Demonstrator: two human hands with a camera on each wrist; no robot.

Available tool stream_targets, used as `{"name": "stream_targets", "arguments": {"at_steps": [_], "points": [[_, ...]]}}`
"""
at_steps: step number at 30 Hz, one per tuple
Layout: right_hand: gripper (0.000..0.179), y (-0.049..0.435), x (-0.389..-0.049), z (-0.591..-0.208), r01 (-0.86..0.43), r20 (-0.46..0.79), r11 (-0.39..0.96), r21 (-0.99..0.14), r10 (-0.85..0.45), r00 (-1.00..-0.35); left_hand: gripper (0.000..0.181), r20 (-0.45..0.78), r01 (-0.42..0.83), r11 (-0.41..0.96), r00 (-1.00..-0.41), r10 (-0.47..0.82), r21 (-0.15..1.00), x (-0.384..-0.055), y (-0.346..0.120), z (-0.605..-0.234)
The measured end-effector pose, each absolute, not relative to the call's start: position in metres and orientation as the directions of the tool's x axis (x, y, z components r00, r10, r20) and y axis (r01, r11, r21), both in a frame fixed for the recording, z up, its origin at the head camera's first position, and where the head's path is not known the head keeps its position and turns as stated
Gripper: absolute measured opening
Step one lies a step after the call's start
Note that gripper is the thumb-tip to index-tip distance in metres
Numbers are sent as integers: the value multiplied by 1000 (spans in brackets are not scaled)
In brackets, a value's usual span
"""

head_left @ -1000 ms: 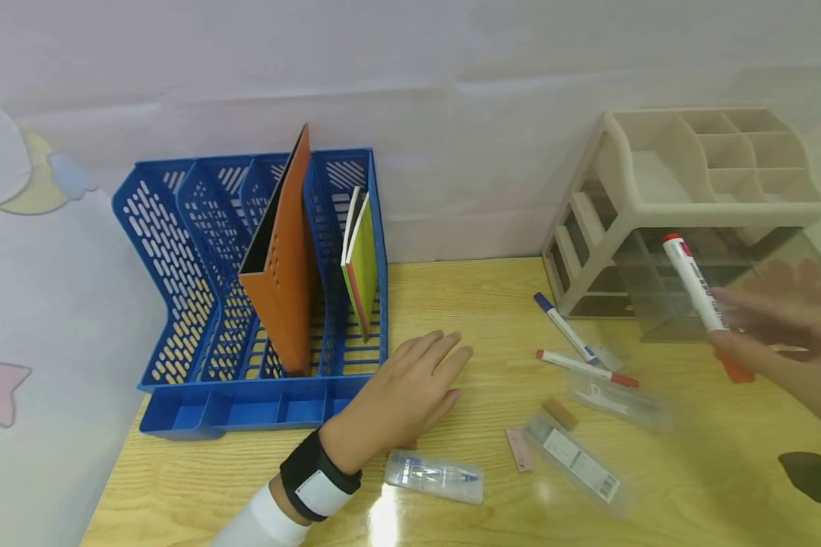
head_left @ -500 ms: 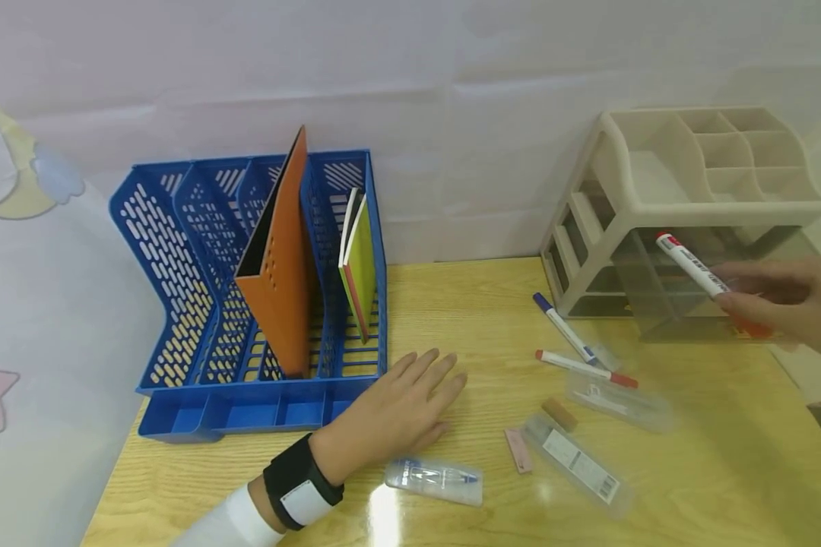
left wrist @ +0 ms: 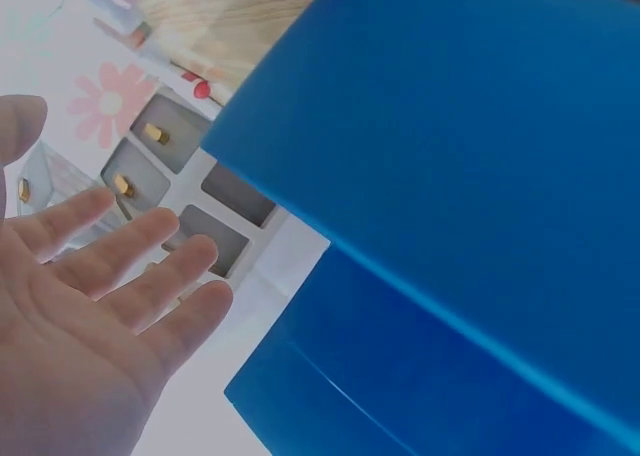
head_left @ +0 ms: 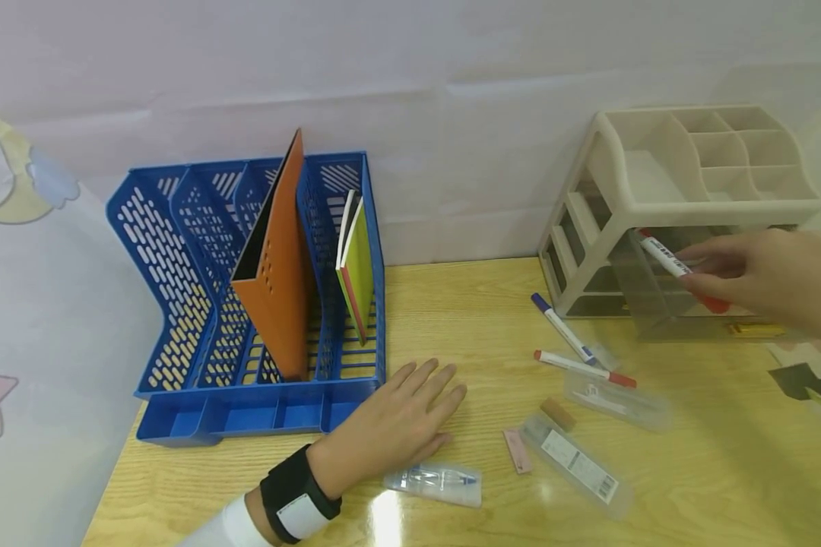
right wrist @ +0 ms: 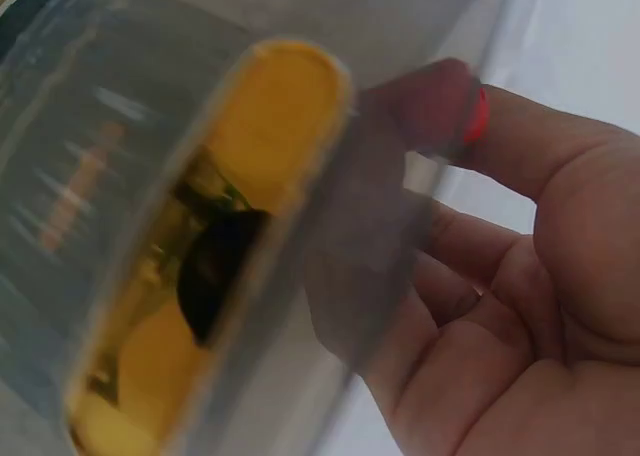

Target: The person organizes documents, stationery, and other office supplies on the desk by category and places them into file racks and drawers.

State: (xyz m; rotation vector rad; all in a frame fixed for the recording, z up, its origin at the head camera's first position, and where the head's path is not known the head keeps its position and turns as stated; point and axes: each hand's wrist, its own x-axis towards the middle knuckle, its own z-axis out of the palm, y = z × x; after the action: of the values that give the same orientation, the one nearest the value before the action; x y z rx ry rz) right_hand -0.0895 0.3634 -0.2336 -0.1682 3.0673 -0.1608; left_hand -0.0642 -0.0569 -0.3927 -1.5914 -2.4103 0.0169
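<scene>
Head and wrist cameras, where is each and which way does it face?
Head: on the head, facing forward and down at the table; left hand and right hand show.
Left wrist: on that wrist, aimed at the blue rack; left hand shows.
Right wrist: on that wrist, aimed at the clear drawer; right hand shows.
Head and right wrist share the clear drawer.
</scene>
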Motion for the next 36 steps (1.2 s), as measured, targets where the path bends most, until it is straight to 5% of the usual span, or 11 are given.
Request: {"name": "stream_targets", "arguments": {"at_steps": [17, 29, 36], "points": [[56, 354, -104, -253, -116, -232, 978, -171, -154, -960, 62, 204, 878, 463, -435, 877, -120, -61, -61, -400], [62, 353, -113, -257, -155, -228, 955, -253, -215, -950, 55, 245, 865, 493, -459, 854, -97, -65, -60, -398], [52, 358, -100, -255, -158, -170, 971, -179, -189, -967, 53, 255, 855, 513, -480, 839, -79, -67, -60, -395]]}}
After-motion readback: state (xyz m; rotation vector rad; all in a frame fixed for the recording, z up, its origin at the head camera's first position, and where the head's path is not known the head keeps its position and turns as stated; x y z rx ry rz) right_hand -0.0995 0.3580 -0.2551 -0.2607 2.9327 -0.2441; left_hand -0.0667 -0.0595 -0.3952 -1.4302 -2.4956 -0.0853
